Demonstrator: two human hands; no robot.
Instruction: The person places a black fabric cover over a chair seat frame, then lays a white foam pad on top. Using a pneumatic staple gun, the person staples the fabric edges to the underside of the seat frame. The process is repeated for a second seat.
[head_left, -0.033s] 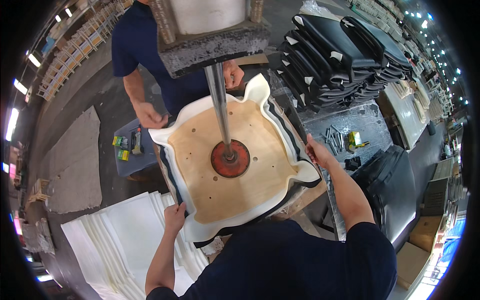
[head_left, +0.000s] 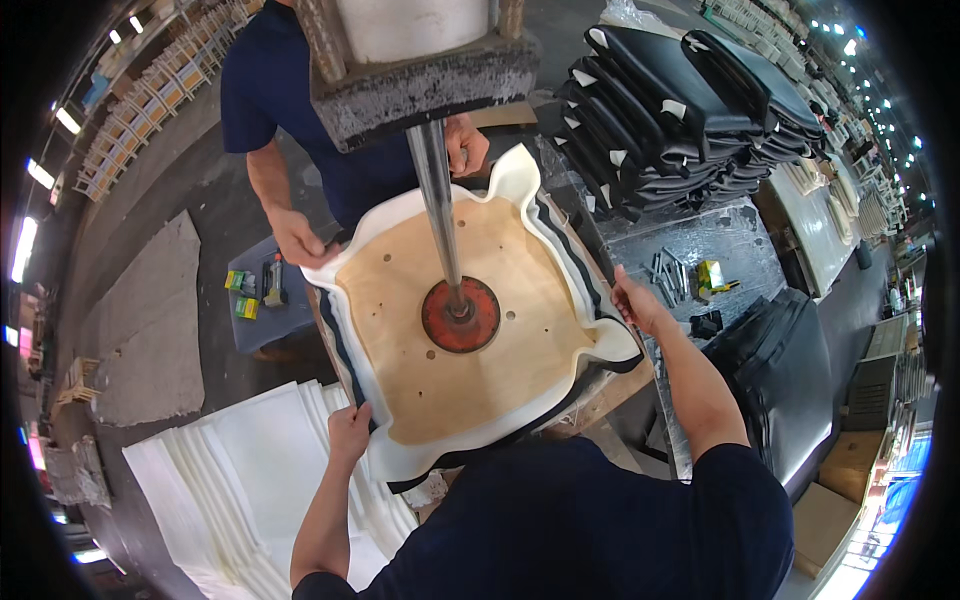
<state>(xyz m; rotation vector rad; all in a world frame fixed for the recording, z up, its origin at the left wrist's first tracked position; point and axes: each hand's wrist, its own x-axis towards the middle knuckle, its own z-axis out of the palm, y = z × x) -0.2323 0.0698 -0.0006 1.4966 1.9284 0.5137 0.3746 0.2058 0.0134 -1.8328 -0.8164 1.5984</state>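
A wooden seat panel point(head_left: 400, 345) with several small holes lies on white padding point(head_left: 420, 462), whose edges curl up around it. A black cover point(head_left: 548, 424) shows under the padding. A round red press plate point(head_left: 484, 322) on a metal rod point(head_left: 433, 190) bears on the panel's middle. My left hand point(head_left: 349, 434) is closed on the cover's edge near the front left corner. At the right side, my right hand point(head_left: 637, 301) grips the same cover's edge. Across from me, a co-worker's hand point(head_left: 303, 242) is at the padding's far left corner; the other point(head_left: 466, 146) is behind the rod.
The heavy press block point(head_left: 425, 98) hangs over the far side. Folded black covers point(head_left: 680, 110) are piled at the far right, beside metal pieces point(head_left: 670, 275) and a yellow box point(head_left: 711, 275). White sheets point(head_left: 250, 465) stack at the near left; a staple gun point(head_left: 274, 282) lies left.
The co-worker's hand at the far left has shifted slightly right, onto the padding's corner. My two hands stay where they were.
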